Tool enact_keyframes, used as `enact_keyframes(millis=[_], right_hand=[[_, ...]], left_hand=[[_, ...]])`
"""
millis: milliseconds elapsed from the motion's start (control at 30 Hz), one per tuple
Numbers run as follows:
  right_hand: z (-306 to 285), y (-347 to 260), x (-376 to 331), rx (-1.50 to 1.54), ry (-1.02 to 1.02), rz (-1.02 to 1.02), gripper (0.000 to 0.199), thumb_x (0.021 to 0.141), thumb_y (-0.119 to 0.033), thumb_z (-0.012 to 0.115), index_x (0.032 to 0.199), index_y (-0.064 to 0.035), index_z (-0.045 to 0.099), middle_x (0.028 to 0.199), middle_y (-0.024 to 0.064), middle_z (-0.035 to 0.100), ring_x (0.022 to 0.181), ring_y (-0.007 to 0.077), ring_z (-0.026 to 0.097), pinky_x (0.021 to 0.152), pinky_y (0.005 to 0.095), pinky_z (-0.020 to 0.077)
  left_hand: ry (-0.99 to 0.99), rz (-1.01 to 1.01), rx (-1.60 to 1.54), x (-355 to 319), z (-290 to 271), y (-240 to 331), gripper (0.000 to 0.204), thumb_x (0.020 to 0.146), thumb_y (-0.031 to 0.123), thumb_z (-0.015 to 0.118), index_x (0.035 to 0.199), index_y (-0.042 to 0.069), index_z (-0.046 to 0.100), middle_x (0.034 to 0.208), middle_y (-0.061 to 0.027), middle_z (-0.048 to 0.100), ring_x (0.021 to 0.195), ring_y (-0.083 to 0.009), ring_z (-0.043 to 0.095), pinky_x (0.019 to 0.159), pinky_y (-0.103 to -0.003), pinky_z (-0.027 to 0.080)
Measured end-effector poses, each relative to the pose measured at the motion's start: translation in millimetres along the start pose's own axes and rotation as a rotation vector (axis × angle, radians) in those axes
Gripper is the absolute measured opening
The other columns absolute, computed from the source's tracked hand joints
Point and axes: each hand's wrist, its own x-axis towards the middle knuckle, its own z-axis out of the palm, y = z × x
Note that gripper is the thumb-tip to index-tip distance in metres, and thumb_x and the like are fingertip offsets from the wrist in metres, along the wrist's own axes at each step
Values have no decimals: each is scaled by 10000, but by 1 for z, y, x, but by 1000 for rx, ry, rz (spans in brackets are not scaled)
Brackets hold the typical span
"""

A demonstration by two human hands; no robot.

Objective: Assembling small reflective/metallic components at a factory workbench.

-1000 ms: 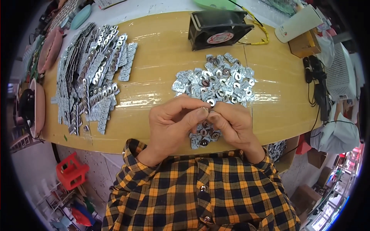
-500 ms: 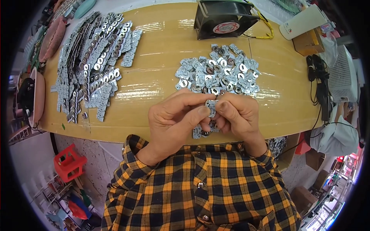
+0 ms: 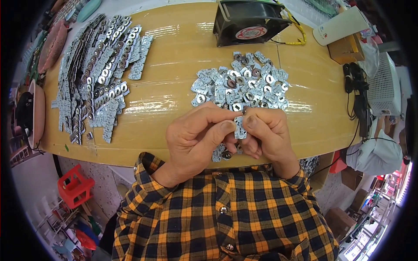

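Between my two hands, above the table's near edge, is a small grey-white circuit board (image 3: 240, 128) with dark spots. My left hand (image 3: 198, 141) pinches its left side between thumb and forefinger. On the other side, my right hand (image 3: 266, 132) grips it with the thumb and curled fingers. Just beyond my hands lies a heap of loose small circuit boards (image 3: 244, 82), many with round metal parts. A few boards (image 3: 218, 153) lie under and in front of my fingers, partly hidden.
Long strips of joined circuit boards (image 3: 93, 74) are piled on the left of the tan table (image 3: 170, 87). A black fan (image 3: 250, 26) stands at the back. To the right are a white cup (image 3: 342, 26), a cardboard box (image 3: 346, 50), black cables (image 3: 358, 87) and a white basket (image 3: 385, 87).
The view has shifted slightly, so the table's things sit a little further left. The board between my hands has tilted more upright; both hands keep their hold.
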Motion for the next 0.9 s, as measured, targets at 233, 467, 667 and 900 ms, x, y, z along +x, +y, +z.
enact_keyframes(millis=[233, 467, 667, 900], right_hand=[[4, -1, 3, -35, 166, -14, 364, 998, -240, 524, 730, 0, 579, 523, 7, 514, 366, 43, 426, 343, 196, 302], [2, -1, 6, 25, 135, 13, 341, 992, -217, 530, 734, 0, 581, 536, 2, 518, 370, 56, 430, 345, 206, 313], [-2, 13, 11, -725, 536, -556, 279, 981, -173, 504, 722, -68, 502, 576, -3, 450, 420, 59, 364, 356, 219, 269], [0, 6, 2, -13, 612, -315, 281, 1001, -208, 498, 765, -56, 488, 570, 8, 419, 390, 44, 293, 326, 197, 244]], left_hand=[[120, 201, 289, 3, 4, -6, 257, 779, -56, 720, 1019, -40, 629, 932, -102, 632, 711, -128, 630, 601, -223, 483], [107, 311, 434, 8, 1, -3, 171, 770, -49, 731, 911, -31, 635, 778, -93, 642, 654, -130, 612, 563, -230, 473], [121, 337, 754, -2, -10, -4, 257, 733, 34, 787, 943, -10, 644, 792, -99, 637, 620, -164, 615, 526, -261, 464], [550, 448, 1458, -20, -82, 35, 311, 693, 105, 741, 970, 32, 622, 868, -116, 591, 771, -292, 597, 618, -375, 479]])
